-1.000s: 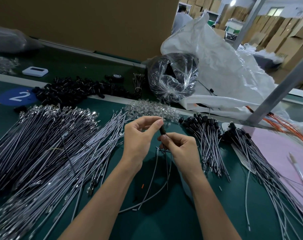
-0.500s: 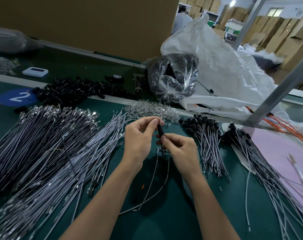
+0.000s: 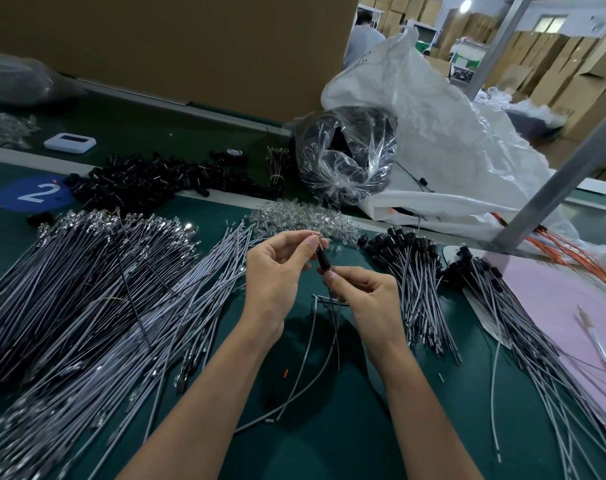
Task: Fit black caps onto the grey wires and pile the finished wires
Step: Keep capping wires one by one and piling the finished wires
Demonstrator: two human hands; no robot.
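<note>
Dark green matting (image 3: 312,438) covers the bench. A broad heap of bare grey wires (image 3: 87,306) spreads across its left half. Behind that lie a mound of loose black caps (image 3: 149,178), a blue round sticker marked 2 (image 3: 35,195) and a small white flat device (image 3: 69,143). A drift of tiny clear parts (image 3: 294,220) sits at the centre. Two fanned piles of capped wires (image 3: 416,278) lie to the right, near a pink sheet (image 3: 554,306). A knotted clear bag of black pieces (image 3: 346,157) leans on a crumpled white sack (image 3: 450,140). A brown cardboard panel (image 3: 190,39) and stacked cartons (image 3: 554,64) close off the room.

Above the mat, the left hand (image 3: 277,271) pinches the top of a slim black cap (image 3: 323,259) between thumb and forefinger. The right hand (image 3: 360,292) pinches its lower end. A thin grey wire (image 3: 335,327) hangs below.

Compared with a second ago, the hands hold the same spot. More of the cap shows between the fingertips, and the piles lie unchanged.
</note>
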